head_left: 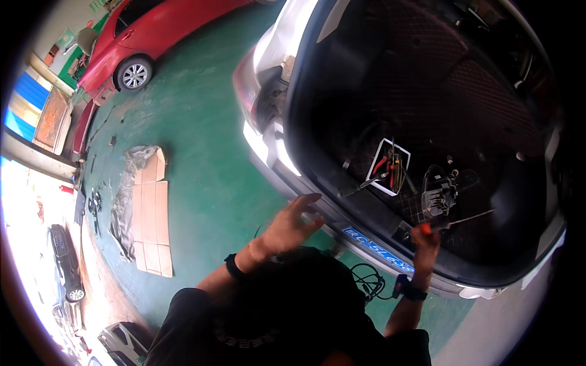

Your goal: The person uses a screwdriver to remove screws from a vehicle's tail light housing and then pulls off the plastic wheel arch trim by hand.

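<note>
My right hand (426,244) is closed around the orange-red handle of what looks like a screwdriver (470,218), at the rear edge of a white car's open boot. Its long thin shaft points right, over the dark boot floor. Just past that hand lies a lamp-like part (438,194) with clear and grey plastic. My left hand (294,224) hovers near the rear bumper (278,178), fingers apart and nothing in them. Between and beyond my hands, a white box (386,190) holds red-handled pliers (381,163) and other tools. A dark-handled tool (360,186) lies across its near corner.
The car's blue number plate (378,250) is below the boot edge. Black cable (368,282) hangs in loops beneath the bumper. On the green floor to the left lie flattened cardboard (152,219) and grey sheeting (124,207). A red car (165,27) stands at far left.
</note>
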Tool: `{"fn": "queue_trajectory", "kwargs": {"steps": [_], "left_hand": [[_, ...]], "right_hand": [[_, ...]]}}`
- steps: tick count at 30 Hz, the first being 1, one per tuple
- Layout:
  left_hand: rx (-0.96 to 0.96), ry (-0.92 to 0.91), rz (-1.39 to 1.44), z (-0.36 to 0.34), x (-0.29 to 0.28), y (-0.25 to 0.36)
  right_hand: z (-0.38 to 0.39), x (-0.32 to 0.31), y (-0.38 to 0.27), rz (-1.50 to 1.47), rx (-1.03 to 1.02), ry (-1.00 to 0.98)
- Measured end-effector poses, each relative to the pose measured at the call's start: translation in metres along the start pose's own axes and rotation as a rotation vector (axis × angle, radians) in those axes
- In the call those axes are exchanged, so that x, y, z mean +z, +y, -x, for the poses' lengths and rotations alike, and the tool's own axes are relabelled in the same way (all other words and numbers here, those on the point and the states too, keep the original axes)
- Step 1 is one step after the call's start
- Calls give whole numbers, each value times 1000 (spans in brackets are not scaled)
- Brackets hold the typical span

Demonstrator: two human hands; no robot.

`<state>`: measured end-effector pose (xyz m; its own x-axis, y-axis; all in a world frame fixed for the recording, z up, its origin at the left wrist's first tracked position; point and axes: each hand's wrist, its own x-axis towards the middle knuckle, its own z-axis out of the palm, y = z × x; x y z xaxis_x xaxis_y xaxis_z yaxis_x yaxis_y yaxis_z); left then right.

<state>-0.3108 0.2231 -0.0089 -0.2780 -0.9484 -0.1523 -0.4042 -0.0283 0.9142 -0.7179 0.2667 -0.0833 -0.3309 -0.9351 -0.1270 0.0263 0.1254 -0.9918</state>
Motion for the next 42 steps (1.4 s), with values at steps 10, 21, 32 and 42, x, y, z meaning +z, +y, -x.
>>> {"fn": "queue_trajectory", "kwargs": {"steps": [10,21,32,42], "left_hand": [[241,40,61,23,-55,-80],[-188,62,254,53,-120,-136],[-231,292,160,22,-136,-158],[-214,325,130,4,-127,-154]], "right_hand": [[98,318,-36,419,-318,-672],[14,407,-44,70,157,-652],[-57,447,-6,-24,260,-506],[-78,444,-10,-60,262,-554]]}}
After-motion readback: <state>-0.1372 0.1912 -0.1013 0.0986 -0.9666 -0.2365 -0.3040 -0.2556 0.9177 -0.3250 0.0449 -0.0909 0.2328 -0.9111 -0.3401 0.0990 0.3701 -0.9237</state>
